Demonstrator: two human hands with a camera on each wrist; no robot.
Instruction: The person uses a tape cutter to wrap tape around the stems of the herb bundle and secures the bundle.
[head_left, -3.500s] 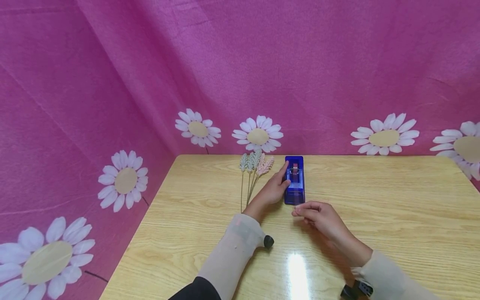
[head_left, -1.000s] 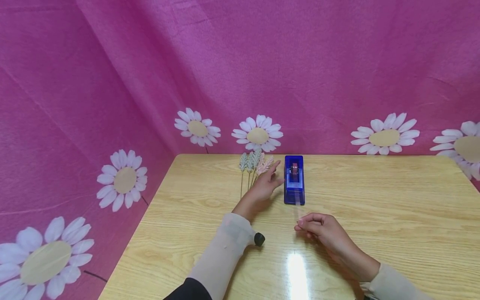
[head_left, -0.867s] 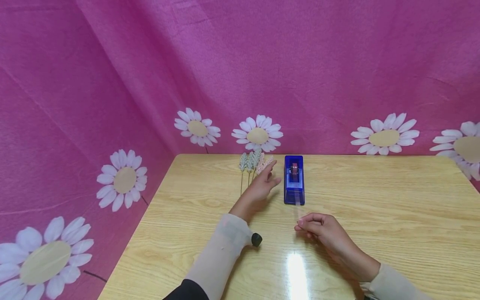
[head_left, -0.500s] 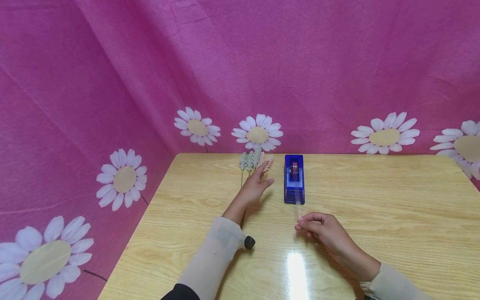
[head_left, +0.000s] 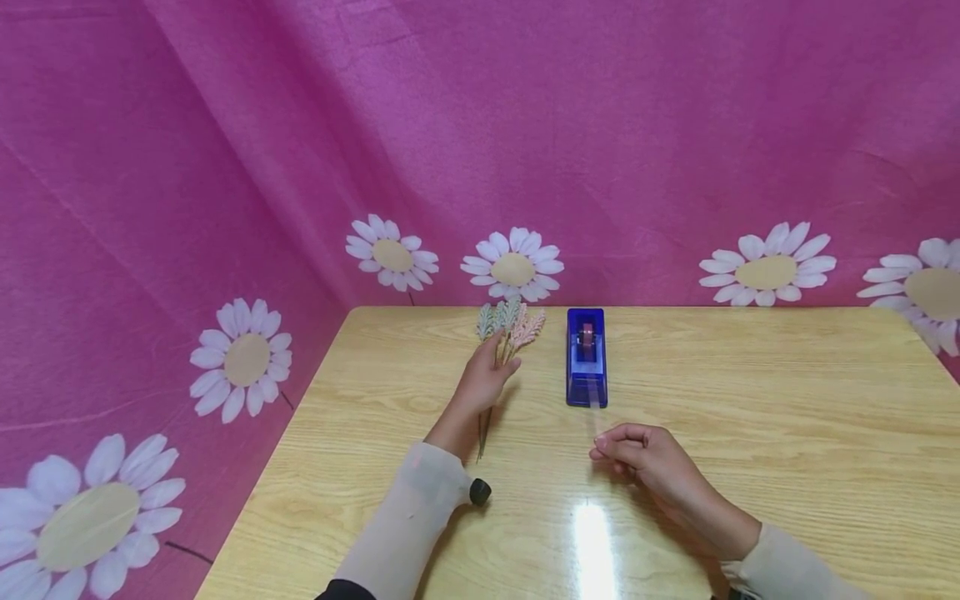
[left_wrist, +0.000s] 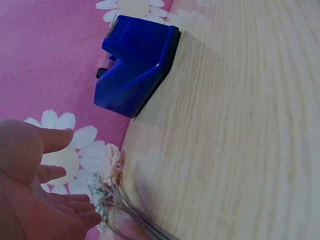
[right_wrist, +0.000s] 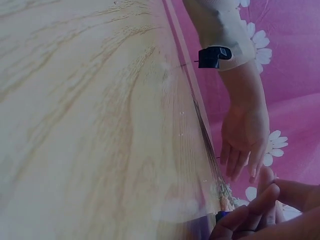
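In the head view, my right hand [head_left: 645, 454] pinches the end of a clear tape strip [head_left: 597, 419] between thumb and fingertips. The strip runs out from the near end of a blue tape dispenser [head_left: 587, 367]. My left hand [head_left: 480, 379] is over the stems of several artificial flower sprigs, with pink heads [head_left: 527, 327] and grey-green heads [head_left: 504, 315]. The left wrist view has its fingers spread and loosely straight, near the grey-green head [left_wrist: 97, 187] and not closed round the stems [left_wrist: 142, 220]. Fingers of my right hand [right_wrist: 272, 212] meet at their tips in the right wrist view.
The light wooden table [head_left: 750, 392] lies before a pink curtain [head_left: 637, 150] printed with white daisies. A bright reflection [head_left: 594, 550] shows on the near tabletop. A black wrist device [head_left: 480, 492] juts from the left sleeve [head_left: 416, 508].
My left hand has let go of the tape dispenser and moved left over the flower stems. The right hand drew the tape toward me, lengthening the strip, and has since stayed still.
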